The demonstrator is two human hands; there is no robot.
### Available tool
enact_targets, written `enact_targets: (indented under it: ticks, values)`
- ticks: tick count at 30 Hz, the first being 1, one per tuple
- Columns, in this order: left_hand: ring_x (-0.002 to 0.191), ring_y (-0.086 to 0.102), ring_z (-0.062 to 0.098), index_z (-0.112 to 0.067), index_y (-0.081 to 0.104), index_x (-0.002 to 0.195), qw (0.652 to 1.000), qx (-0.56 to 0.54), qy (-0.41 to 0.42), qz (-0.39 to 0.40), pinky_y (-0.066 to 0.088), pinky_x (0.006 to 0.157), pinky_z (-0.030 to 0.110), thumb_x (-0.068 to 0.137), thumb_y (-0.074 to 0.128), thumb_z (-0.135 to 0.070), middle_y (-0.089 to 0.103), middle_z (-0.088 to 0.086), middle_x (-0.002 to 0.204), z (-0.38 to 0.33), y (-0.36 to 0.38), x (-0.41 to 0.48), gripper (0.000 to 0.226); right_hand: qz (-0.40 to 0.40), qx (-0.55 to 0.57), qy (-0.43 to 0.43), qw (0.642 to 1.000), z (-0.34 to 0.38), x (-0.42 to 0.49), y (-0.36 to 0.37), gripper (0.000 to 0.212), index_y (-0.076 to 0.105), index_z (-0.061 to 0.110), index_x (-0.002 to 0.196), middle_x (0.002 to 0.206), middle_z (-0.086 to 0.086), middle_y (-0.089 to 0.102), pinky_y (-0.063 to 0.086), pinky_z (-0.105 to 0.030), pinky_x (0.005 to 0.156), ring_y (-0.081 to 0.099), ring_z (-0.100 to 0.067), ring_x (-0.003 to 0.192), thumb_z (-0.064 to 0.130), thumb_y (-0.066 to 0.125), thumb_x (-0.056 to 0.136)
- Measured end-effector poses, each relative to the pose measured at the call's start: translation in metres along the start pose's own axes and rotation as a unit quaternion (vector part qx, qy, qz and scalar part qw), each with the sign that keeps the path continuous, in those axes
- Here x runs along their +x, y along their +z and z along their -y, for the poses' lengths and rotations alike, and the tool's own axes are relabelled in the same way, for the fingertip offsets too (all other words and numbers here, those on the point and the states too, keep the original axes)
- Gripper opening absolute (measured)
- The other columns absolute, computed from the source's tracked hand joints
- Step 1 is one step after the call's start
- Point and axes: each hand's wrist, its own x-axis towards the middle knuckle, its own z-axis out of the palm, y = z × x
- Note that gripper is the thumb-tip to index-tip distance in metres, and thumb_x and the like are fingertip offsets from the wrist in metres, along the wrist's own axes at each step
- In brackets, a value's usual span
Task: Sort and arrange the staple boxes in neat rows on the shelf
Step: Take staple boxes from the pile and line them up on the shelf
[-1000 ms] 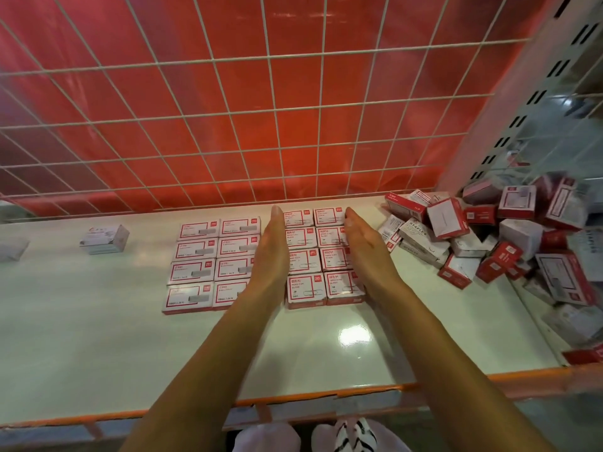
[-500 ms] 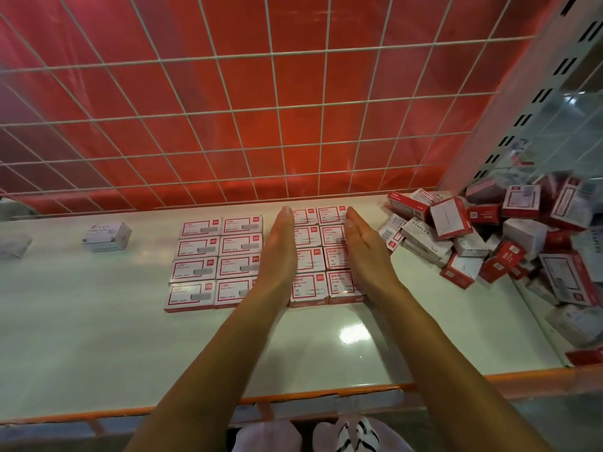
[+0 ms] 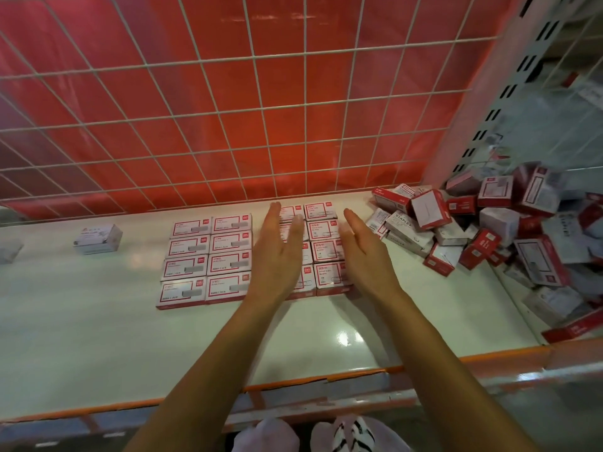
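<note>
Red-and-white staple boxes lie flat in neat rows on the white shelf [image 3: 98, 337]. A left block [image 3: 208, 259] of two columns sits beside a right block [image 3: 326, 249] of two columns. My left hand [image 3: 280, 252] lies with straight fingers over the right block's left column, hiding much of it. My right hand [image 3: 362, 252] stands edge-on with straight fingers against that block's right side. Neither hand holds a box.
A loose heap of staple boxes [image 3: 489, 230] fills the shelf's right end. A single pale box [image 3: 98, 239] sits at the far left, another [image 3: 9, 251] at the frame's edge. A white wire grid [image 3: 261, 109] over red backing closes the rear. The front edge [image 3: 359, 375] is orange.
My left hand has shifted right from the gap between the blocks onto the right block's left column. My right hand has stayed at the block's right side.
</note>
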Motion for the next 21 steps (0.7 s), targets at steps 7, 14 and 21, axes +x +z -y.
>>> enact_targets:
  ticks: [7,14,21]
  values:
    - [0.143,0.023,0.015,-0.026,0.029,0.148,0.982,0.142,0.124,0.009,0.018,0.116,0.032,0.097,0.05,-0.032,0.026,-0.005,0.156,-0.008,0.027,-0.014,0.055,-0.035,-0.142,-0.057,0.988,-0.02,-0.007,-0.006,0.04,0.044,0.02,0.139,0.146,0.0,0.042,0.027,-0.034,0.114,0.035,-0.017,0.135,0.027,0.043,0.099]
    - [0.146,0.013,0.016,-0.027,0.033,0.146,0.95,0.249,0.187,0.029,0.006,0.117,0.031,0.097,0.05,-0.03,0.023,-0.005,0.157,-0.017,0.05,-0.02,0.052,-0.07,-0.228,-0.09,0.967,-0.034,-0.019,-0.034,0.036,0.056,0.019,0.128,0.138,-0.002,0.048,0.034,-0.034,0.109,0.04,-0.019,0.129,0.021,0.052,0.093]
    - [0.14,0.027,0.023,-0.021,0.048,0.138,0.916,0.279,0.282,0.059,0.017,0.116,0.036,0.092,0.058,-0.021,0.04,0.002,0.148,-0.029,0.085,-0.037,0.047,-0.112,-0.261,-0.063,0.957,-0.056,-0.04,-0.073,0.039,0.055,0.019,0.128,0.132,-0.002,0.05,0.032,-0.026,0.099,0.041,-0.019,0.12,0.017,0.055,0.09]
